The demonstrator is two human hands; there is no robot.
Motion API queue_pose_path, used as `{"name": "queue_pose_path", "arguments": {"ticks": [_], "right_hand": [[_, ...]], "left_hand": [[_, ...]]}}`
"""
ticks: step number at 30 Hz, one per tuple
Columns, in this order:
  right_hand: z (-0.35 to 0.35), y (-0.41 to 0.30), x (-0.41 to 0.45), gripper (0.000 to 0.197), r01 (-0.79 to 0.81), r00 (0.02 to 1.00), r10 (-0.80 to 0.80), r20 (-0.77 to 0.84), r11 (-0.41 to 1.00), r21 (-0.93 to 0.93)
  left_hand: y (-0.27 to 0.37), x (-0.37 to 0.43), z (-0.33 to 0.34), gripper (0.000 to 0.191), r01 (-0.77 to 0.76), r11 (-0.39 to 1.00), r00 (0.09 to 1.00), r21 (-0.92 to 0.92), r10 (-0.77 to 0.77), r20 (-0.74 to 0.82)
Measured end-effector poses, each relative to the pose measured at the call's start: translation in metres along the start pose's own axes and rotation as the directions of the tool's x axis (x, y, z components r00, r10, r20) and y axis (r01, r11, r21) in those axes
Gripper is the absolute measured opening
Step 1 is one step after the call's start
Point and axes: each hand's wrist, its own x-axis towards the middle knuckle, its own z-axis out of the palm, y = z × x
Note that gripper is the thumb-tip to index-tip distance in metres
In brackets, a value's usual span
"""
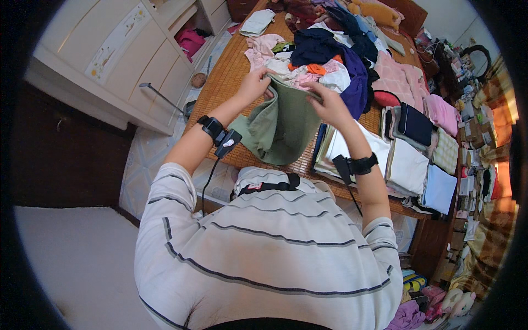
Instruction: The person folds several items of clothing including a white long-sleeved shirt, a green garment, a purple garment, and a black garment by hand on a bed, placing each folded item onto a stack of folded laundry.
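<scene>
A green cloth garment hangs between my two hands in front of me, its lower part draping in a curve just above the bamboo mat. My left hand pinches its upper left edge. At the upper right edge, my right hand grips the cloth between thumb and fingers. Just beyond the garment lies a loose heap of clothes, with a navy piece, a purple piece, an orange piece and a pale pink piece.
Stacks of folded clothes, including a white stack, a navy folded piece and a light blue piece, sit at the right. A folded white cloth lies far left. A white cabinet stands left. Cables hang from both wrist straps.
</scene>
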Motion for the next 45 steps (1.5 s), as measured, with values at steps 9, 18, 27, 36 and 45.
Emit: {"name": "queue_pose_path", "arguments": {"ticks": [9,18,27,36,45], "right_hand": [[0.056,0.017,-0.024,0.034,0.073,0.982,-0.108,-0.156,0.974,-0.215],[0.064,0.025,-0.030,0.033,0.214,0.956,-0.278,-0.094,0.880,-0.425],[0.091,0.015,-0.033,0.053,0.078,0.972,-0.167,-0.163,0.891,-0.448],[0.087,0.027,-0.020,0.036,0.026,0.982,-0.118,-0.147,0.858,-0.512],[0.010,0.007,-0.006,0.023,0.167,0.985,-0.173,-0.008,0.962,-0.218]], "left_hand": [[0.005,0.012,0.008,0.021,0.170,0.981,0.945,-0.097,-0.191,-0.266],[0.018,0.011,0.006,0.027,0.084,0.978,0.984,-0.189,-0.112,-0.142],[0.026,0.014,0.017,0.024,0.042,0.935,0.975,-0.351,-0.115,-0.188],[0.022,0.020,0.020,0.024,0.013,0.913,0.935,-0.408,-0.156,-0.318],[0.022,0.004,-0.019,0.023,-0.100,0.995,0.974,0.007,0.099,-0.202]]}}
